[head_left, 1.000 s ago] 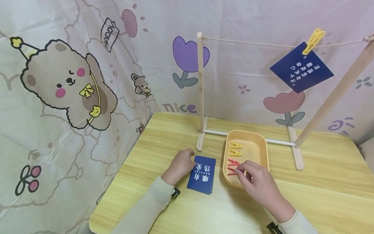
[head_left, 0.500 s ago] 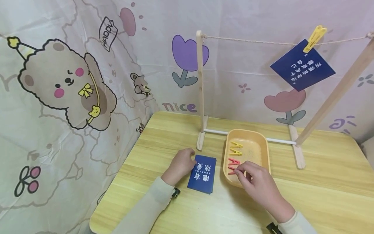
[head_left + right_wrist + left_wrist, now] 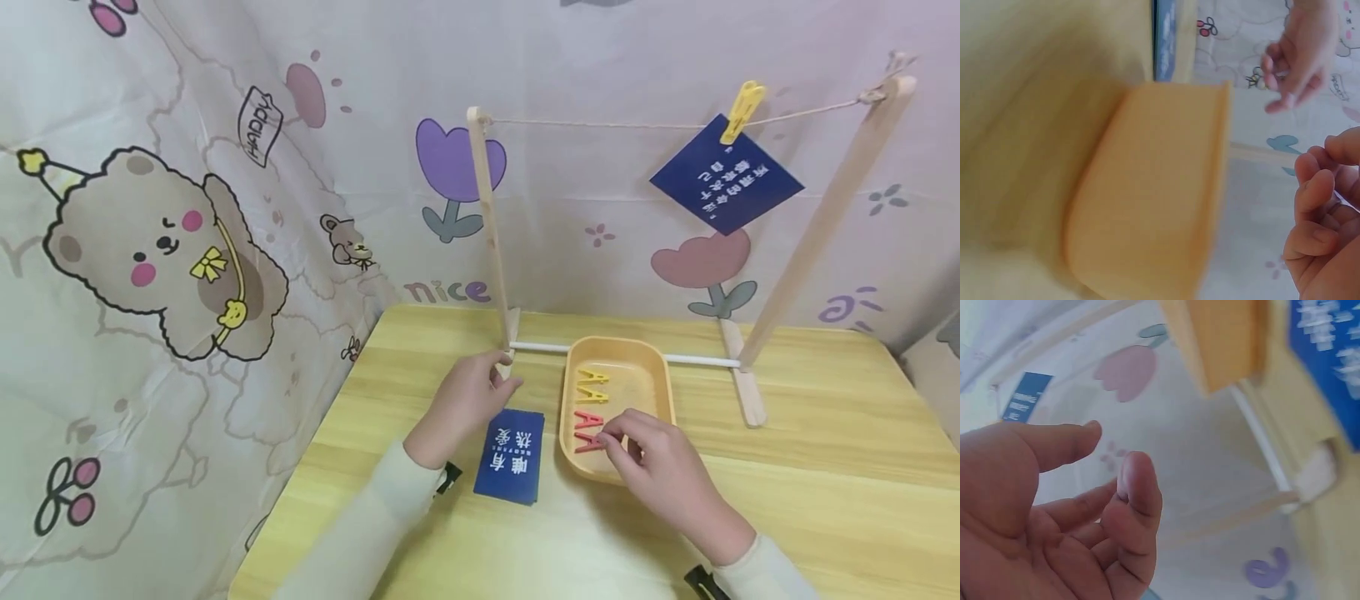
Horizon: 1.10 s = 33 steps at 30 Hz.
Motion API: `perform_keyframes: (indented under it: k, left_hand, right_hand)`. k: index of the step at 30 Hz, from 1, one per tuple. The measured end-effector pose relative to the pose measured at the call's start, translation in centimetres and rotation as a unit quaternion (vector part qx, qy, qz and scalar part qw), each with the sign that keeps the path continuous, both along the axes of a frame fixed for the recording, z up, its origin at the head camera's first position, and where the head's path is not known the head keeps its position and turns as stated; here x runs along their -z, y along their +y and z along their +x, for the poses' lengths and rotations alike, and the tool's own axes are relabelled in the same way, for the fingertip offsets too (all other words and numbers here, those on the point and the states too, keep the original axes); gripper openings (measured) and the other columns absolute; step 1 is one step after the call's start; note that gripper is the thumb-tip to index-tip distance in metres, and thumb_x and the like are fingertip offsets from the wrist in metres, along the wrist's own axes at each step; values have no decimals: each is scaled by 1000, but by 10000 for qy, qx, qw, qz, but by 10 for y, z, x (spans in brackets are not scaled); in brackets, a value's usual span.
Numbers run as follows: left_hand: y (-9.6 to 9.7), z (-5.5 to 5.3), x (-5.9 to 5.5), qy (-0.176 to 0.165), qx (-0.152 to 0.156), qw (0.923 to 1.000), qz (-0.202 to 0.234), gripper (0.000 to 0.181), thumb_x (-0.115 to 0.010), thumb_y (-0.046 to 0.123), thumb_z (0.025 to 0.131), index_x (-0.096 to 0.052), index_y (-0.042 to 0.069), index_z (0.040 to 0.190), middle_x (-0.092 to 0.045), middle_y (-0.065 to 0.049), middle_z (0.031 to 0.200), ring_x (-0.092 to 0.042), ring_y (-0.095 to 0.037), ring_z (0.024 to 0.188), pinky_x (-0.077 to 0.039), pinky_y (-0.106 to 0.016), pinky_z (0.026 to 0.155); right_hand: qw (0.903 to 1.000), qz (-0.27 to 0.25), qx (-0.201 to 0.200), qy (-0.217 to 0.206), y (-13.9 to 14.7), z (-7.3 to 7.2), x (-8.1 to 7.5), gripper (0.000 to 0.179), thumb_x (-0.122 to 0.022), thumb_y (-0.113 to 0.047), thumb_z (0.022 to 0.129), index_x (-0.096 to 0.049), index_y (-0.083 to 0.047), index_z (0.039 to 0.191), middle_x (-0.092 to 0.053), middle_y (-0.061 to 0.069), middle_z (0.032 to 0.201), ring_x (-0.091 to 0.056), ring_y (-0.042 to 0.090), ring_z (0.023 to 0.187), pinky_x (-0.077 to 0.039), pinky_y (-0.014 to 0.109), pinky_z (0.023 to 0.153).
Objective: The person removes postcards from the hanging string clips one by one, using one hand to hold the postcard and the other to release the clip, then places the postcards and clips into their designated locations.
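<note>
My left hand (image 3: pixel 465 404) hovers in the air just above a small stack of blue cards (image 3: pixel 510 467) with white lettering. In the left wrist view a gap shows between its thumb and loosely bent fingers, with nothing held. Over the front of an orange tray (image 3: pixel 622 342), my right hand (image 3: pixel 667 475) has its fingers loosely curled. Its fingertips appear nearest to a red clothespin (image 3: pixel 587 442); the right wrist view shows nothing between them, and the fingers sit above the tray wall (image 3: pixel 1154 187). Another red clothespin (image 3: pixel 587 419) and two yellow clothespins (image 3: pixel 592 395) lie along the tray's left side.
Behind the tray stands a wooden frame with a left post (image 3: pixel 491 233), a right post (image 3: pixel 825 225) and a rope (image 3: pixel 592 124) between them. A yellow clothespin (image 3: pixel 742 112) holds a blue card (image 3: pixel 723 179) on the rope by one corner. A patterned curtain (image 3: pixel 360 150) hangs behind the table.
My left hand has lifted off the edge of the card stack and moved slightly up. The right hand stays over the tray. The head view has shifted, with the scene sliding left.
</note>
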<state>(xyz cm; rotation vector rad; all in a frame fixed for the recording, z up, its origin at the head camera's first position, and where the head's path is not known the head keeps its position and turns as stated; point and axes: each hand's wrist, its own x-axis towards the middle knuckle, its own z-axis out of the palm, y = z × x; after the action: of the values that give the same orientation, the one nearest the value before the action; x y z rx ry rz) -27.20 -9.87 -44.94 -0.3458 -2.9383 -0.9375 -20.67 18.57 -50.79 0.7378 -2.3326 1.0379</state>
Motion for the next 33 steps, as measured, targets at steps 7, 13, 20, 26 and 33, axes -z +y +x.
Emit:
perform_keyframes:
  k: [7, 13, 20, 26, 33]
  left_hand:
    - [33, -21, -50, 449, 229, 9980, 382, 39, -77, 36, 103, -73, 12, 134, -72, 6, 96, -68, -11, 80, -60, -27, 60]
    - [73, -36, -86, 894, 683, 9925, 485, 41, -78, 37, 102, -73, 11, 134, -71, 2, 105, -70, -11, 88, -61, -23, 70]
    - [107, -43, -100, 1190, 729, 9896, 343, 45, -78, 38, 103, -70, 12, 139, -73, -3, 123, -73, -21, 111, -64, -32, 94]
    - [125, -49, -100, 1368, 682, 9880, 243, 54, -75, 42, 104, -64, 16, 149, -66, -4, 148, -63, -24, 138, -56, -44, 115]
    - [156, -78, -123, 1585, 631, 9813, 895, 63, -76, 37, 104, -53, 12, 157, -60, -12, 152, -64, -28, 134, -58, -46, 111]
  right_hand:
    - [9982, 203, -78, 553, 10, -21, -48, 19, -82, -3, 92, -76, -20, 94, -68, -15, 86, -46, -4, 64, -40, 10, 57]
    - [9950, 322, -5, 942, 21, -31, -88, 19, -82, -5, 94, -75, -22, 97, -65, -15, 88, -46, -3, 65, -40, 10, 58]
    - [9925, 472, 305, 1090, 36, -34, -120, 15, -82, -10, 94, -77, -17, 106, -68, -10, 94, -52, 2, 64, -44, 15, 58]
    - [9895, 670, 933, 879, 55, -35, -142, 30, -85, -15, 92, -74, -14, 120, -71, -2, 110, -59, 11, 78, -48, 23, 57]
    - [9875, 734, 1162, 775, 81, -43, -172, 33, -84, -15, 95, -72, -11, 126, -72, 4, 120, -58, 12, 76, -49, 23, 58]
